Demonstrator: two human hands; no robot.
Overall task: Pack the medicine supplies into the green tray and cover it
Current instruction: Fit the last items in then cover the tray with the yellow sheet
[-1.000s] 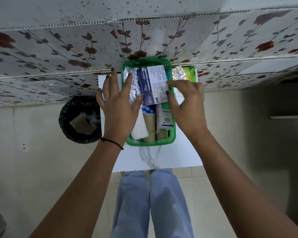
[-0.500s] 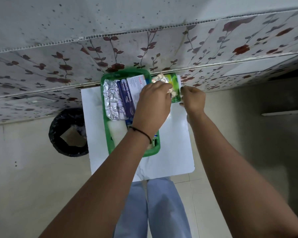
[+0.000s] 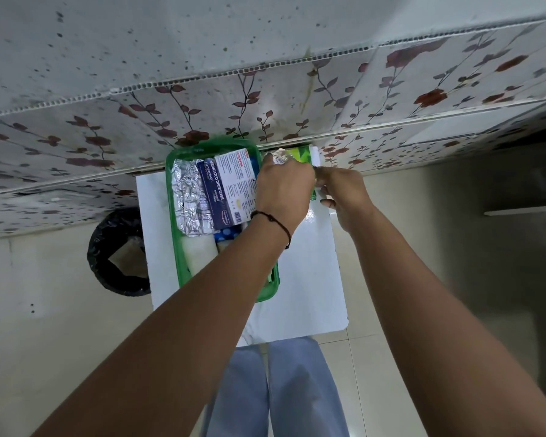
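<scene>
A green tray (image 3: pixel 171 200) stands on the small white table (image 3: pixel 309 279) against the wall. It holds silver foil strips (image 3: pixel 188 197), a blue-and-white medicated dressings box (image 3: pixel 230 187), a blue dotted roll (image 3: pixel 226 234) and a white roll (image 3: pixel 199 253). My left hand (image 3: pixel 282 187) reaches across the tray's far right corner, its fingers closed on a clear blister strip (image 3: pixel 278 159). That strip lies on a green box (image 3: pixel 300 152) just right of the tray. My right hand (image 3: pixel 344 193) pinches the near right edge of this box. My left forearm hides the tray's near right part.
A black-lined waste bin (image 3: pixel 117 253) stands on the floor left of the table. The floral-patterned wall (image 3: pixel 265 99) runs directly behind the tray. My legs in blue trousers (image 3: pixel 275 389) are at the table's near edge, on a tiled floor.
My left hand left the dressings box and crossed right to the blister strip on the green box. My right hand moved right, to the box's edge. The view shifted.
</scene>
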